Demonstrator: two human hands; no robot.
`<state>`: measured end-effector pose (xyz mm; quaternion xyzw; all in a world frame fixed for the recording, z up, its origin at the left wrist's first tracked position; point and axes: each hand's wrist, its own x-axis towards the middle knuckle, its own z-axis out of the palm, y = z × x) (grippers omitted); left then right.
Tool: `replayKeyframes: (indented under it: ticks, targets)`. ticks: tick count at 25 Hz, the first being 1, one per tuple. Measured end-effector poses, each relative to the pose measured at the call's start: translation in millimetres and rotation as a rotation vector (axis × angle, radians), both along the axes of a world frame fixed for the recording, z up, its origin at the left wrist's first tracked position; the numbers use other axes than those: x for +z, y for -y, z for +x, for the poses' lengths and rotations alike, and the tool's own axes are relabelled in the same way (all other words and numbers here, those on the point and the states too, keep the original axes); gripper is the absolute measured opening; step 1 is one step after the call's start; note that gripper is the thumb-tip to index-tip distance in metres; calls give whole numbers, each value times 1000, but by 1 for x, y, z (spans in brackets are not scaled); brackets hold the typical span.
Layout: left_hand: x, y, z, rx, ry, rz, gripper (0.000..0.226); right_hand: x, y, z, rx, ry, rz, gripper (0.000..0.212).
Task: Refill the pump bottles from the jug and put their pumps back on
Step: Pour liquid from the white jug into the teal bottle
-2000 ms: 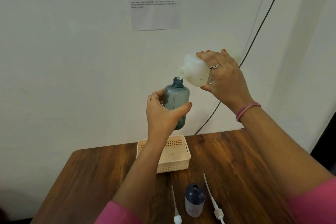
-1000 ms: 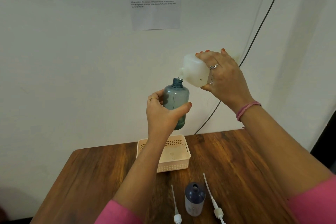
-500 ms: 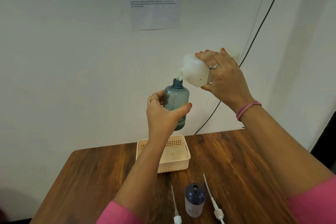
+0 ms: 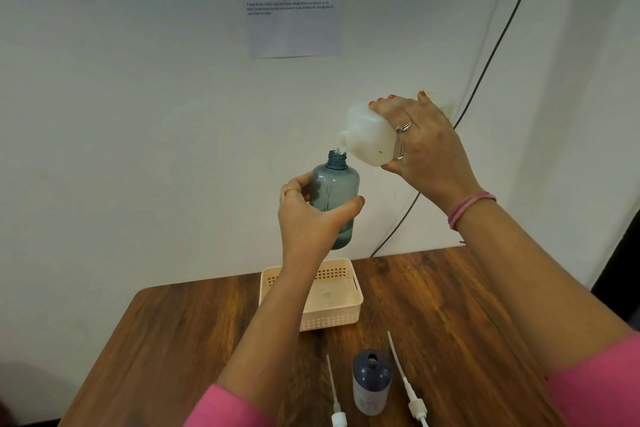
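blue-grey translucent plastic, the pump bottle (image 4: pixel 334 199) is held upright in the air above the table, its open neck at twelve o'clock. the left hand (image 4: pixel 311 218) is wrapped round its lower body: the thumb crosses the front at about three o'clock of the hand, the other fingers curl behind from the nine o'clock side, and the bottle's base shows below the palm. at two o'clock from the neck, the white jug (image 4: pixel 370 137) is tipped spout-down, the spout just above the bottle mouth with a little clear liquid at the opening. the right hand (image 4: pixel 422 146) grips the jug's rear end, fingertips over its top edge, thumb beneath.

down on the wooden table (image 4: pixel 180 340), a cream basket (image 4: pixel 337 321) sits near the far edge, partly behind the left forearm. at six o'clock from it stands a second, darker bottle (image 4: pixel 371 383), uncapped, with one white pump (image 4: pixel 335 402) lying just beside it at nine o'clock and another pump (image 4: pixel 408 388) at three o'clock. a printed sheet (image 4: pixel 291 0) hangs on the wall.
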<state>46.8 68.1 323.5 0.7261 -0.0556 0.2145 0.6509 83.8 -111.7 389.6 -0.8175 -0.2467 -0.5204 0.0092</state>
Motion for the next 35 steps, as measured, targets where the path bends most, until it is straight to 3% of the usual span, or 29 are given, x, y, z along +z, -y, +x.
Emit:
replayKeyframes:
  ticks: [35]
  targets:
    - [-1,0,-1,-22,-14,-42,77,0,0,0,-3,35,-33,80]
